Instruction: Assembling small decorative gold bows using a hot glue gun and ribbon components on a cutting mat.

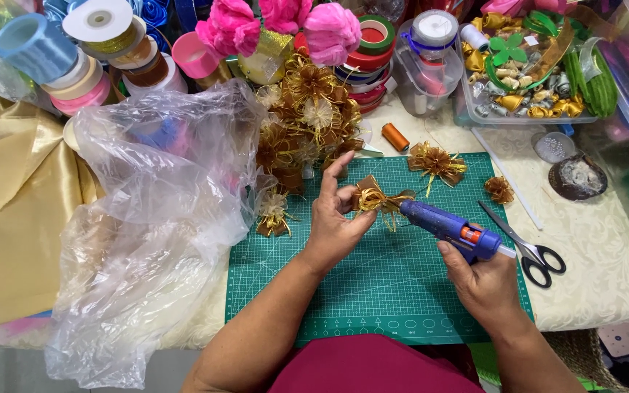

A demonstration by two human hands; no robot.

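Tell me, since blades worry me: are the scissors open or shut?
Shut: the scissors lie flat beside the mat, blades together.

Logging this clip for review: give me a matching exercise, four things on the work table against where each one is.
Things:
1. glue gun
2. gold ribbon bow
3. scissors
4. orange thread spool

Places:
A. on the cloth above the green mat's top edge
B. in the right hand
C. across the mat's right edge
D. pinched in the left hand

Pairs: 1-B, 2-D, 3-C, 4-A
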